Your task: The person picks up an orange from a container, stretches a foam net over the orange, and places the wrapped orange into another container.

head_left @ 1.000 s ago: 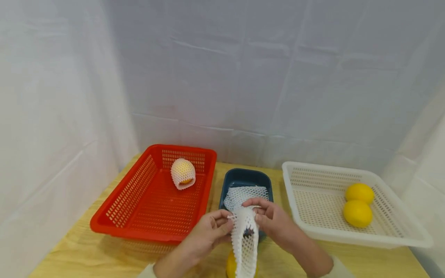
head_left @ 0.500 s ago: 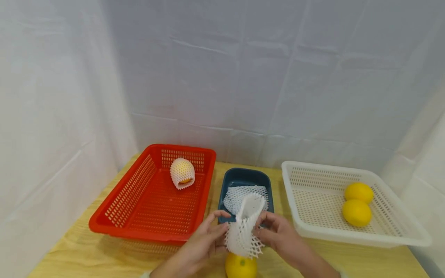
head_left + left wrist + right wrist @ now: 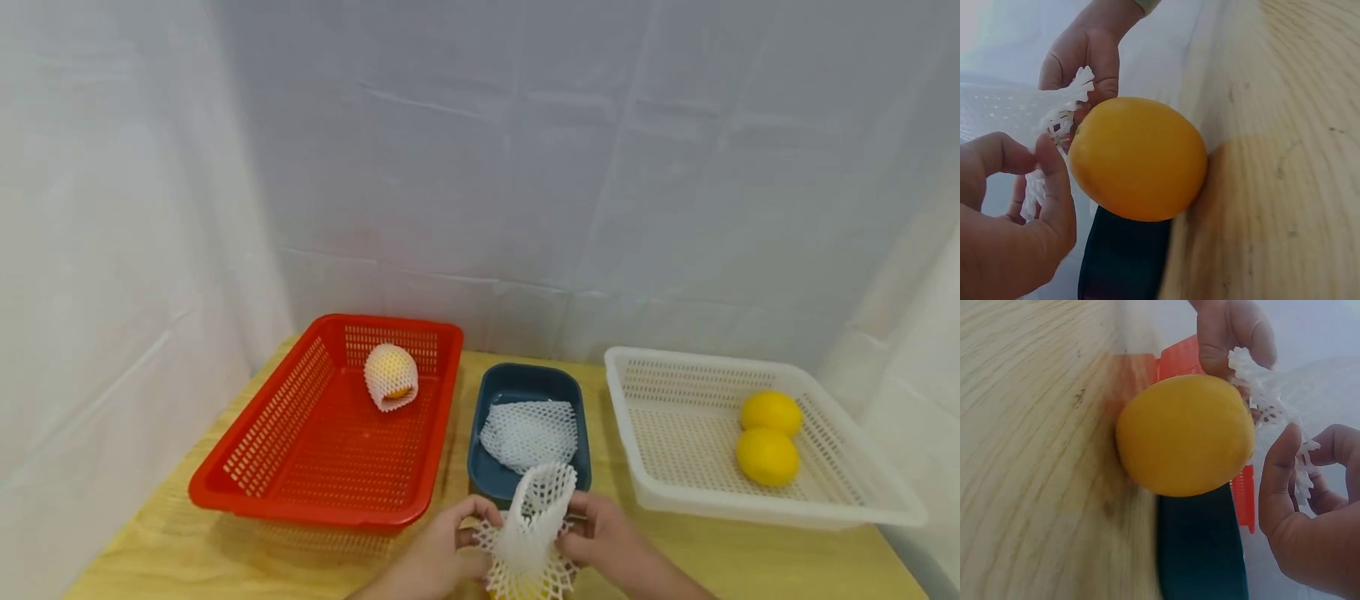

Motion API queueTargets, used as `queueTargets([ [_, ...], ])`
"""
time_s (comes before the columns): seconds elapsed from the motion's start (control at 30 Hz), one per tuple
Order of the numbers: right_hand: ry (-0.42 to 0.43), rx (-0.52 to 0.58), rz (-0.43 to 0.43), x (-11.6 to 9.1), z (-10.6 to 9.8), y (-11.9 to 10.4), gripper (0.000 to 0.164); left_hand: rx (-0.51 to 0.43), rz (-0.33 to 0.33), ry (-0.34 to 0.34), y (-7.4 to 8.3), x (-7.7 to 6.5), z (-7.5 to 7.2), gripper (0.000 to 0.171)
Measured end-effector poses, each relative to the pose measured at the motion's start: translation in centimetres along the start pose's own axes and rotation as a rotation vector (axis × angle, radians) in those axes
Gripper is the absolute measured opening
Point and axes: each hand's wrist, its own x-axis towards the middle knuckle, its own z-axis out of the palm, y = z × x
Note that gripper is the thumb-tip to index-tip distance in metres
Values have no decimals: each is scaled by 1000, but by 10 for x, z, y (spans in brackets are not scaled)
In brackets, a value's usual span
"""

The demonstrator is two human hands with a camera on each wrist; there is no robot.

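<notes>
A white foam fruit net [image 3: 531, 529] is stretched between both hands over a yellow-orange fruit, which looks like an orange [image 3: 1141, 159], standing on the table. My left hand [image 3: 450, 542] pinches the net's left edge between thumb and fingers. On the opposite edge, my right hand [image 3: 607, 542] pinches it the same way. The net's splayed lower rim sits at the top of the fruit, as the right wrist view shows with the net's ragged edge [image 3: 1266, 403] beside it. In the head view the net hides most of the fruit.
A blue tray [image 3: 491, 479] holding more foam nets [image 3: 531, 433] stands just beyond the hands. At left, a red basket [image 3: 315, 512] contains one netted fruit [image 3: 392, 375]. To the right, a white basket [image 3: 705, 500] holds two yellow fruits [image 3: 768, 457]. All stand on a wooden table [image 3: 172, 550].
The net has swung from hanging toward the front to standing up, its wide rim now downward. Both hands have lowered it toward me onto the fruit's top.
</notes>
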Motion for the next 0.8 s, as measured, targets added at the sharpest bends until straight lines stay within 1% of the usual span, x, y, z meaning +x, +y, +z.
queueTargets([
  [0.07, -8, -30, -33, -1, -1, 4, 37, 28, -3, 11, -4, -2, 0, 37],
  [0.13, 0, -61, -34, -3, -2, 7, 31, 53, -18, 23, -7, -4, 0, 38],
  [0.2, 13, -74, 0, -5, -3, 9, 27, 95, -20, 34, -10, -6, -1, 39],
  [0.27, 12, -70, 52, -6, -4, 12, 31, 156, -6, 33, -13, -7, -2, 38],
  [0.33, 8, -40, 106, -7, -3, 14, 37, 250, 38, 10, -16, -7, -4, 39],
  [0.4, -13, -35, 118, -8, -3, 18, 41, 370, 96, -8, -19, -5, -5, 41],
  [0.47, -29, -48, 131, -8, -3, 21, 37, 463, 131, -18, -22, -3, -6, 42],
  [0.53, -33, -93, 142, -8, -4, 23, 32, 527, 133, -18, -25, -1, -6, 43],
  [0.6, -33, -148, 132, -7, -4, 26, 28, 534, 100, -17, -27, 1, -5, 43],
  [0.67, -33, -185, 120, -7, -4, 28, 27, 520, 60, -17, -28, 2, -4, 42],
  [0.7, -28, -205, 111, -7, -4, 29, 28, 520, 51, -17, -29, 3, -4, 43],
  [0.8, -22, -171, 95, -8, -3, 33, 24, 481, 42, -24, -31, 2, -5, 42],
])
